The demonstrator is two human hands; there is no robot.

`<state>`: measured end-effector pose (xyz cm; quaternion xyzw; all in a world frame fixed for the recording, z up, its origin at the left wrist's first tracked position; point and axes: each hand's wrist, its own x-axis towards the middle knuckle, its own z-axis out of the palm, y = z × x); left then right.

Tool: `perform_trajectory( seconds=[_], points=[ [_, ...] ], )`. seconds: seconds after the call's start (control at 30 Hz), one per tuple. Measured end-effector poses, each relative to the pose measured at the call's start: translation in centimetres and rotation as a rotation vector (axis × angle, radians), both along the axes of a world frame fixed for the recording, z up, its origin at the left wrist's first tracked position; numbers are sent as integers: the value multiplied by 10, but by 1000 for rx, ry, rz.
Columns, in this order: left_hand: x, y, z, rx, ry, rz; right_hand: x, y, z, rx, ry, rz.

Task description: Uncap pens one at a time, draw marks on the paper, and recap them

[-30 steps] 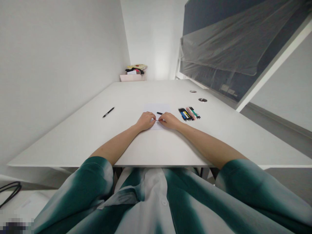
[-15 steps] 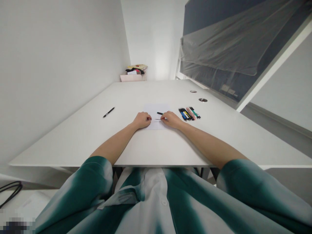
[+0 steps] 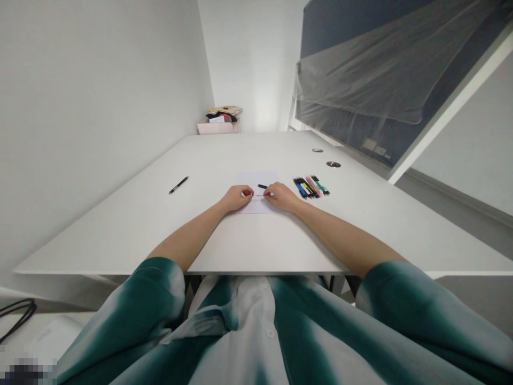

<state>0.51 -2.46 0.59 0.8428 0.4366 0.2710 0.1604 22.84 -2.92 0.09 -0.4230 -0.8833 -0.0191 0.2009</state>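
Over a sheet of white paper [image 3: 256,207], both hands meet at a thin dark pen refill [image 3: 259,195] held level between them. My right hand [image 3: 281,197] pinches its right part. The closed fingertips of my left hand [image 3: 237,198] are at its left end; whether a tiny part is also between them is too small to tell. Just beyond the right fingers lies a black pen barrel [image 3: 262,186], partly hidden by that hand.
To the right lies a row of several coloured pens [image 3: 311,187] on the white table [image 3: 256,240]. A single black pen [image 3: 178,185] rests on the left. Far back stands a pale box [image 3: 216,128] with cloth items. Two round metal fittings [image 3: 333,164] sit at the right edge.
My left hand has moved slightly right, bringing its pinched fingertips to the refill's left end. My right hand has stayed nearly still.
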Motion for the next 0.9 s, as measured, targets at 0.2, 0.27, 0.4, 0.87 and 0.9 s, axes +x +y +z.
perform_trajectory(
  seconds=[0.2,0.27,0.4,0.87,0.9],
  points=[
    [1,-2,1,-1,3,-33,0,-2,1,3,-10,10],
    [0,-2,2,5,6,-26,0,-2,2,3,-10,-2],
    [-1,-2,2,4,10,-25,1,-3,5,-10,-9,-28],
    [4,-2,-1,13,35,-53,-2,-4,4,-12,-17,-6],
    [4,-2,-1,12,34,-50,-2,-4,4,-11,-20,-7]
  ],
)
